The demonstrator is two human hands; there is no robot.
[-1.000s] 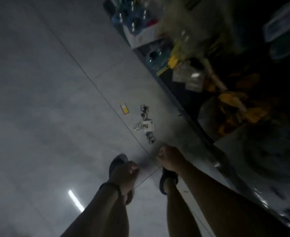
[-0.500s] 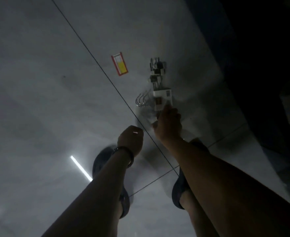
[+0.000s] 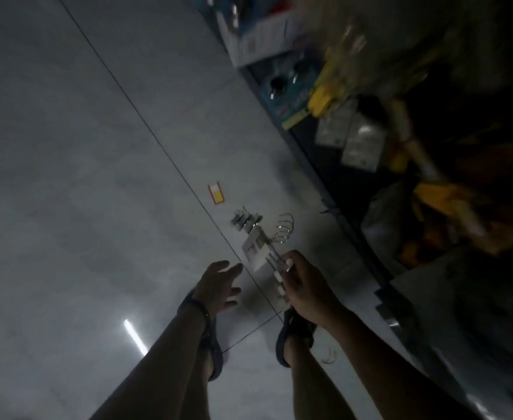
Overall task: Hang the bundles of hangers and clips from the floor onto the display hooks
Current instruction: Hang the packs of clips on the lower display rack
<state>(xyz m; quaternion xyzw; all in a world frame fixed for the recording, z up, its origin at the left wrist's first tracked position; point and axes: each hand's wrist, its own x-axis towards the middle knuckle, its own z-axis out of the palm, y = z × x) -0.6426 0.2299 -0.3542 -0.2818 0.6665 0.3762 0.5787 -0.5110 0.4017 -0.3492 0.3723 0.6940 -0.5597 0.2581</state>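
Nearest, two sandalled feet (image 3: 294,331) stand on the grey tiled floor (image 3: 97,177), and just above them the right hand (image 3: 306,287) grips the bundle of hangers (image 3: 259,253) by its lower end, holding it off the floor with its wire hooks pointing away. The left hand (image 3: 219,283) hovers open just left of the bundle, fingers spread, not touching it. Beyond, a bundle of clips (image 3: 246,221) lies on the floor, a red and yellow tag (image 3: 216,194) lies farther off, and blurred display shelves (image 3: 355,122) stand far right.
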